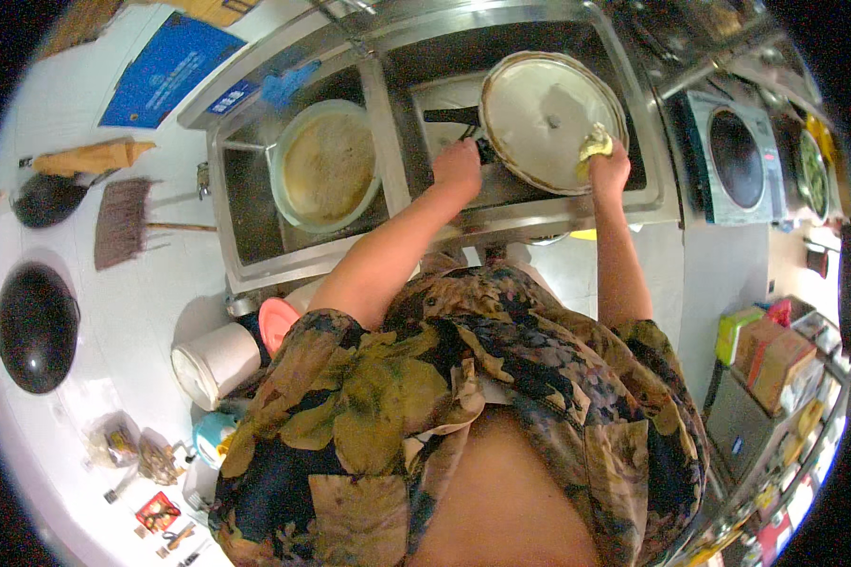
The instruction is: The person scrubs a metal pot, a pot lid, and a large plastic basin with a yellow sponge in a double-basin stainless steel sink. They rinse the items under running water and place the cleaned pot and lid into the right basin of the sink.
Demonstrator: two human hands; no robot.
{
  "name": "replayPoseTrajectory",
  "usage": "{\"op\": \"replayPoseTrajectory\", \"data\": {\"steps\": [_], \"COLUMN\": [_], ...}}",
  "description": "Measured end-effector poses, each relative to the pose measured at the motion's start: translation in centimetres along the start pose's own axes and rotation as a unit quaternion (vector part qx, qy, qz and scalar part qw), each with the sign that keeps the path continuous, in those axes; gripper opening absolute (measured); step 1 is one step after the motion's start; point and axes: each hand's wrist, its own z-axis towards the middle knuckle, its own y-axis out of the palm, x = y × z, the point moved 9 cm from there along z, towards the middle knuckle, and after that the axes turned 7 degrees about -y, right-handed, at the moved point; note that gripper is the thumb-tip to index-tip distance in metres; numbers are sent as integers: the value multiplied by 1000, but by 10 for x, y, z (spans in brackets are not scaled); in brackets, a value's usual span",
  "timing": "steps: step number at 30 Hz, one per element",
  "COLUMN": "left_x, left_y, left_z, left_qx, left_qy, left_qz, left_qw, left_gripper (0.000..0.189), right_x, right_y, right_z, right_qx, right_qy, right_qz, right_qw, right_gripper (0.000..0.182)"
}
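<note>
A large round pan or lid (pixel 532 92), pale inside with a brown-stained rim, is tilted over the right basin of a stainless-steel double sink (pixel 390 127). My left hand (pixel 458 169) is closed at its left side, by a dark handle part; the exact grip is partly hidden. In my right hand (pixel 611 169) is a crumpled yellowish cloth (pixel 596 144), pressed against the right part of the rim. Another black handle (pixel 450 115) juts out at the left of the round piece. The left basin holds a pale green basin (pixel 278 170) of cloudy brownish liquid.
A blue cloth or glove (pixel 288 83) hangs on the left basin's back edge. To the right stands a cooktop (pixel 737 159). Woks (pixel 37 326) and a brush (pixel 122 223) hang on the left wall. A white bucket (pixel 216 365) is left of my body; cardboard boxes (pixel 773 361) sit at right.
</note>
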Motion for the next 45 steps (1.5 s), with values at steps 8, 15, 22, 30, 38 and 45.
{"op": "replayPoseTrajectory", "data": {"steps": [8, 15, 22, 30, 38, 45], "left_x": [-28, -25, -94, -224, -340, -404], "left_y": [10, -7, -33, -24, 9, 21], "left_z": [-14, -21, -42, -71, -73, -62], "left_qx": [12, 4, 115, 145, 76, 47], "left_qy": [17, 84, 79, -117, -152, -137], "left_qz": [14, -10, -118, -266, -327, -420], "left_qw": [1000, 996, 983, 946, 930, 896], "left_gripper": [58, 58, 35, 31, 30, 28], "right_x": [12, 36, -86, -189, -198, -193], "right_y": [38, 57, 128, 231, 335, 402], "right_z": [4, 25, -18, -114, -110, -40], "right_qx": [-54, -23, -197, -366, -373, -271], "right_qy": [-6, -73, -117, -152, -242, -426], "right_qz": [20, -27, 48, 31, -127, -336], "right_qw": [998, 997, 972, 918, 887, 795], "right_gripper": [27, 36, 32, 42, 46, 44]}}
